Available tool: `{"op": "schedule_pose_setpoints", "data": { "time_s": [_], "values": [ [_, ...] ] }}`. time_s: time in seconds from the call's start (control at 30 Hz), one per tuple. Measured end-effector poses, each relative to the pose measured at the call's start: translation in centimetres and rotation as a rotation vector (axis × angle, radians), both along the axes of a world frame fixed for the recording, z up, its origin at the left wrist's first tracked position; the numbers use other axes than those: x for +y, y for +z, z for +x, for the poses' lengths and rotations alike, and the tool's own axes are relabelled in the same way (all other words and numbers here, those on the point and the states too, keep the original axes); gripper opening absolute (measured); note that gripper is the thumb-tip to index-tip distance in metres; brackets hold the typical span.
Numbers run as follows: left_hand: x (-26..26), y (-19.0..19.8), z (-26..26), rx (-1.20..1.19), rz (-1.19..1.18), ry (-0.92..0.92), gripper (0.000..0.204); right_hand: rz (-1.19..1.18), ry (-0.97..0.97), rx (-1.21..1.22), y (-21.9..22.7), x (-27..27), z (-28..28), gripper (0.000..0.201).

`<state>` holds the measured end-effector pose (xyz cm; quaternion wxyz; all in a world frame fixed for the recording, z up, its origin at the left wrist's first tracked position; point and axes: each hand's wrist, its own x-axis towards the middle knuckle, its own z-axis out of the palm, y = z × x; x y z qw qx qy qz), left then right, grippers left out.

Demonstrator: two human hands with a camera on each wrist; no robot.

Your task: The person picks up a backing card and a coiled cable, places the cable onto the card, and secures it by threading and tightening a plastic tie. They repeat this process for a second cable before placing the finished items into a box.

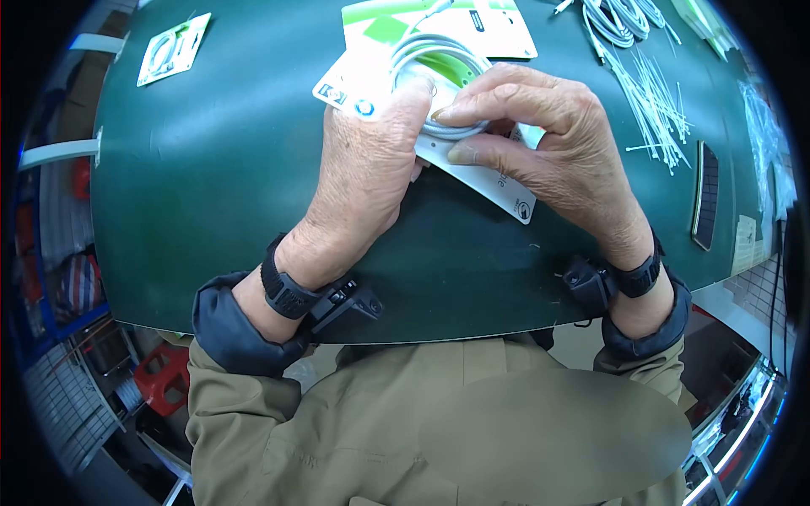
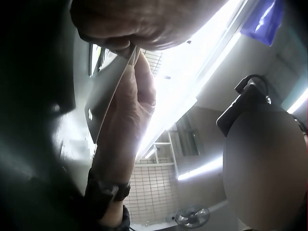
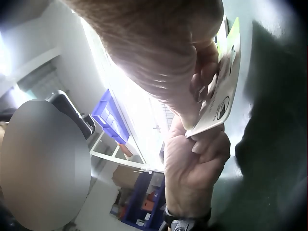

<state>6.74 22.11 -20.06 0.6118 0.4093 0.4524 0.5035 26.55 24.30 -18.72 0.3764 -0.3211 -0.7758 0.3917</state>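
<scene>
A coiled grey-white cable [image 1: 439,49] lies against a white and green printed card [image 1: 489,181] in the head view. The left hand [image 1: 363,169] grips card and coil together, its thumb on top of the coil. From the right, the right hand [image 1: 557,126] pinches the coil's lower right edge between thumb and index finger. The card [image 2: 103,91] stands edge-on between both hands in the left wrist view. In the right wrist view the card [image 3: 224,103] shows a round logo near its corner, and the left hand's fingers [image 3: 209,144] curl behind it.
More printed cards [image 1: 498,29] lie beyond the hands. A small carded cable [image 1: 174,51] is at the far left of the green table [image 1: 202,211]. Coiled cables [image 1: 620,21], white zip ties [image 1: 654,110], a phone [image 1: 705,196] and clear plastic [image 1: 764,143] are on the right.
</scene>
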Motion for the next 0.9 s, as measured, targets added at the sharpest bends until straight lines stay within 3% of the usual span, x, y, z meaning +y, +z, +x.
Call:
{"op": "schedule_pose_setpoints", "data": {
  "time_s": [0.4, 0.7, 0.9],
  "values": [
    [-0.23, 0.16, 0.20, -0.160, -0.111, 0.036, 0.015, -0.045, -0.043, -0.056, 0.13, -0.59, -0.23, 0.027],
    [-0.12, 0.31, -0.17, 0.118, -0.005, -0.009, 0.024, -0.002, 0.004, -0.030, -0.12, -0.04, -0.15, 0.023],
    [-0.07, 0.64, -0.01, 0.163, 0.080, 0.005, 0.024, 0.071, 0.038, -0.031, -0.02, 0.26, 0.02, 0.025]
  ]
}}
